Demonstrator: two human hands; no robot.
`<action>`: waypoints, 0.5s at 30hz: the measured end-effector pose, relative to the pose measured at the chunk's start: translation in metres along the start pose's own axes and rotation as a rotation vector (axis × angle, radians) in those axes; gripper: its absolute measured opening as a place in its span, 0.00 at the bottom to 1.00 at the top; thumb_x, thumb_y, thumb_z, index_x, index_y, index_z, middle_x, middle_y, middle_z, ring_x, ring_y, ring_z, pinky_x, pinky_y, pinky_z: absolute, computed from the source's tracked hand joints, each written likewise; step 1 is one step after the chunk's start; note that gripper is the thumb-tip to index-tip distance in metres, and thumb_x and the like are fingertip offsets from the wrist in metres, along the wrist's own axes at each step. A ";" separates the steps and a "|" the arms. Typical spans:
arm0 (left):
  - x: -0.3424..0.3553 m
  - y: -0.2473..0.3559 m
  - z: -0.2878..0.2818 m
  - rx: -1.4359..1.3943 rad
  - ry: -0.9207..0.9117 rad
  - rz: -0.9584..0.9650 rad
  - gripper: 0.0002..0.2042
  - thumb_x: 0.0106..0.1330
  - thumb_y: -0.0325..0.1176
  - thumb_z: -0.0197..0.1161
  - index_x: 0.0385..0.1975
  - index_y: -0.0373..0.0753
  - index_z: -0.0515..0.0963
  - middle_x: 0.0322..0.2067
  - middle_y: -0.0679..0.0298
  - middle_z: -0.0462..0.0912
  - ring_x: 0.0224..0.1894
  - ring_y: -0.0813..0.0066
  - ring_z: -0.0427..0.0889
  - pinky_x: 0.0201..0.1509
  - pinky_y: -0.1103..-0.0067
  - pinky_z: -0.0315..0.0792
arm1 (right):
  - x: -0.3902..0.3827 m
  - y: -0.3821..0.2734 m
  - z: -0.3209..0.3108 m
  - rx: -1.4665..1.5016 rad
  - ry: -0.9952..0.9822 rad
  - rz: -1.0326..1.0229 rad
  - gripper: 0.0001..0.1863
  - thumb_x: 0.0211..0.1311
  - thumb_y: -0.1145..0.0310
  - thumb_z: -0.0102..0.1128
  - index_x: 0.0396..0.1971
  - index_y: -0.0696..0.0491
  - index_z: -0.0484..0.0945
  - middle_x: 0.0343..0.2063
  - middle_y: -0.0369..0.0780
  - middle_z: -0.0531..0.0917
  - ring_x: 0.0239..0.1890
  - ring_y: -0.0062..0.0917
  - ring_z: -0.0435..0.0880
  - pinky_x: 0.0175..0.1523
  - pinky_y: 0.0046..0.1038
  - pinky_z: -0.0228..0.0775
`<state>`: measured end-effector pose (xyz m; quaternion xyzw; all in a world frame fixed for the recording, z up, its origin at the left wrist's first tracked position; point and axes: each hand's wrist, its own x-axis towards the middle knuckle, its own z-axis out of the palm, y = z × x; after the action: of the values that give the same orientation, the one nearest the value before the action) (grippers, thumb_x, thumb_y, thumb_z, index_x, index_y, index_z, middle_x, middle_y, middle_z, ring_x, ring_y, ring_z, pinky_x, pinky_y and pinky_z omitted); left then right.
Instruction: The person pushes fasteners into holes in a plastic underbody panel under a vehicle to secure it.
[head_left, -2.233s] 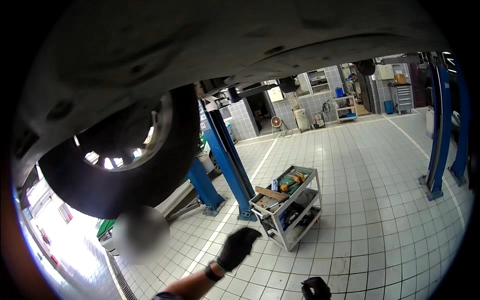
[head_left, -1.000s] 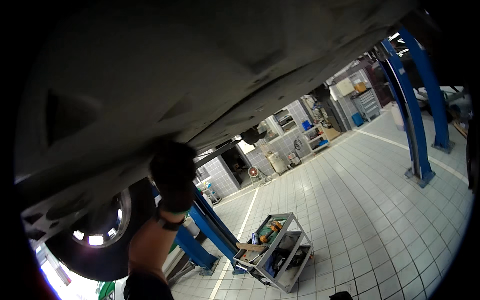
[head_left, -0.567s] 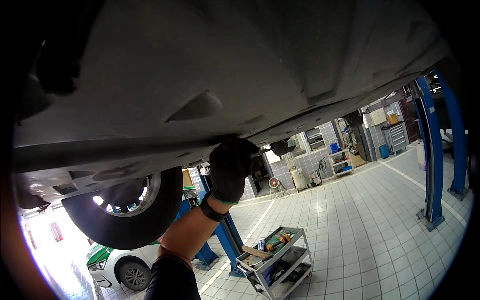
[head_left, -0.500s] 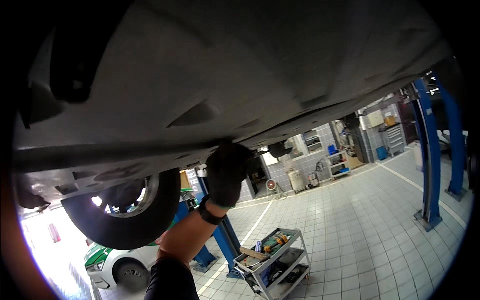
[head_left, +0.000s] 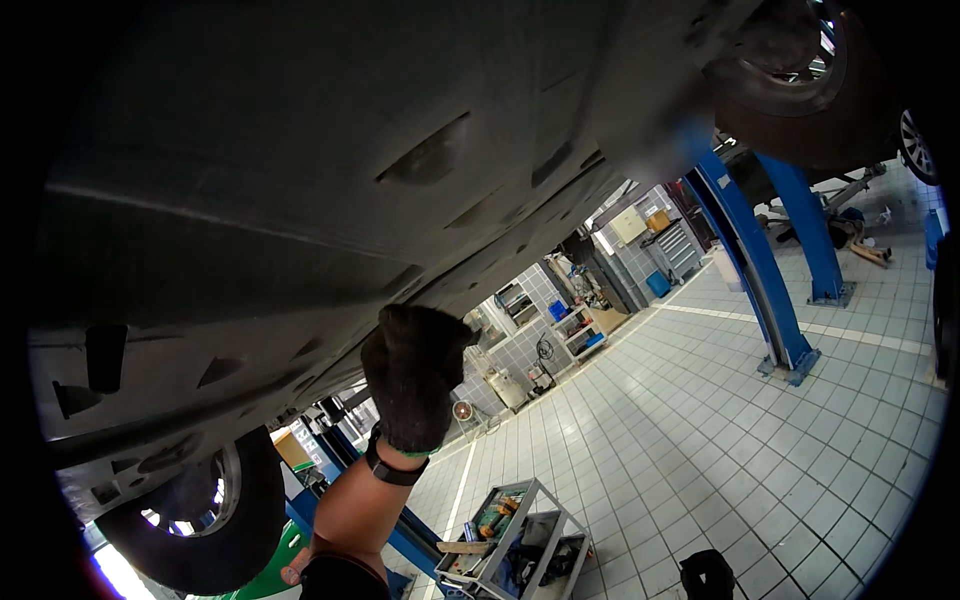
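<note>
My left hand, in a dark glove with a black band at the wrist, reaches up to the dark underbody panel of a raised car. Its fingers are closed near the panel's long edge seam; what they hold, if anything, is hidden. Low at the bottom edge, a small dark shape looks like my right hand in a glove, its fingers curled. Anything inside it cannot be made out. A car wheel hangs to the left of my left arm, and another wheel is at the upper right.
A grey tool cart with tools on its shelves stands below my left hand. Blue lift posts rise at the right, and another blue post stands behind my arm. Shelves and a grey drawer cabinet line the far wall.
The view has tilted and turned right, so the panel slopes more steeply and the right wheel shows. My left hand stays up at the panel. The dark right-hand shape has come into view.
</note>
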<state>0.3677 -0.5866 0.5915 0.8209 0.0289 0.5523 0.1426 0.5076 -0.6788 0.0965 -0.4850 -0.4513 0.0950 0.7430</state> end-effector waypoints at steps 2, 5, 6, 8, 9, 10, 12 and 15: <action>0.016 0.002 0.023 0.077 0.011 0.134 0.27 0.81 0.58 0.47 0.33 0.39 0.81 0.25 0.64 0.83 0.18 0.79 0.72 0.21 0.81 0.61 | -0.002 0.003 -0.010 0.044 0.002 0.007 0.03 0.63 0.81 0.65 0.33 0.56 0.82 0.37 0.43 0.84 0.43 0.35 0.83 0.48 0.33 0.76; 0.025 -0.004 0.057 -0.451 0.244 0.003 0.25 0.81 0.56 0.43 0.39 0.41 0.79 0.32 0.62 0.85 0.24 0.76 0.77 0.24 0.80 0.65 | 0.003 0.006 -0.024 0.044 0.044 0.005 0.04 0.62 0.82 0.65 0.32 0.57 0.82 0.37 0.43 0.84 0.42 0.35 0.83 0.47 0.33 0.76; 0.024 0.003 0.073 -0.585 0.404 -0.031 0.25 0.81 0.57 0.42 0.40 0.42 0.79 0.33 0.62 0.85 0.26 0.76 0.77 0.24 0.80 0.66 | 0.004 0.010 -0.026 0.071 0.060 0.004 0.04 0.62 0.82 0.65 0.32 0.57 0.82 0.36 0.43 0.84 0.42 0.36 0.83 0.47 0.33 0.76; 0.031 -0.004 0.048 -0.162 -0.019 0.081 0.24 0.82 0.55 0.42 0.40 0.42 0.78 0.33 0.63 0.84 0.28 0.75 0.78 0.25 0.80 0.66 | 0.002 0.011 -0.037 0.074 0.081 -0.005 0.04 0.62 0.82 0.65 0.32 0.57 0.81 0.36 0.44 0.84 0.42 0.36 0.82 0.47 0.33 0.76; 0.032 0.004 0.048 -0.054 -0.023 0.072 0.20 0.81 0.50 0.45 0.39 0.41 0.77 0.33 0.63 0.84 0.27 0.76 0.77 0.25 0.80 0.66 | 0.006 0.009 -0.040 0.049 0.079 -0.019 0.03 0.62 0.82 0.64 0.32 0.57 0.81 0.36 0.44 0.83 0.41 0.36 0.82 0.47 0.33 0.76; 0.034 0.007 0.053 0.051 -0.037 0.059 0.16 0.81 0.45 0.49 0.39 0.41 0.77 0.33 0.63 0.84 0.27 0.76 0.77 0.25 0.80 0.66 | 0.006 0.006 -0.044 0.025 0.084 -0.023 0.03 0.63 0.82 0.64 0.32 0.57 0.81 0.35 0.44 0.83 0.41 0.36 0.82 0.47 0.32 0.76; 0.044 -0.006 0.064 0.402 0.041 0.244 0.09 0.78 0.38 0.53 0.40 0.40 0.77 0.33 0.63 0.84 0.27 0.75 0.77 0.26 0.79 0.67 | 0.010 -0.005 -0.054 0.017 0.109 0.029 0.02 0.63 0.80 0.64 0.32 0.57 0.81 0.34 0.45 0.82 0.40 0.37 0.82 0.46 0.33 0.76; 0.054 -0.012 0.082 -0.103 0.022 0.161 0.06 0.76 0.34 0.56 0.41 0.40 0.77 0.33 0.64 0.83 0.30 0.72 0.79 0.29 0.78 0.70 | 0.011 -0.005 -0.064 0.023 0.172 0.009 0.02 0.63 0.80 0.64 0.32 0.57 0.81 0.33 0.46 0.82 0.39 0.38 0.82 0.44 0.33 0.75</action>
<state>0.4653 -0.5805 0.6077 0.8061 -0.0643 0.5715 0.1395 0.5615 -0.7159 0.0988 -0.4849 -0.3825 0.0615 0.7841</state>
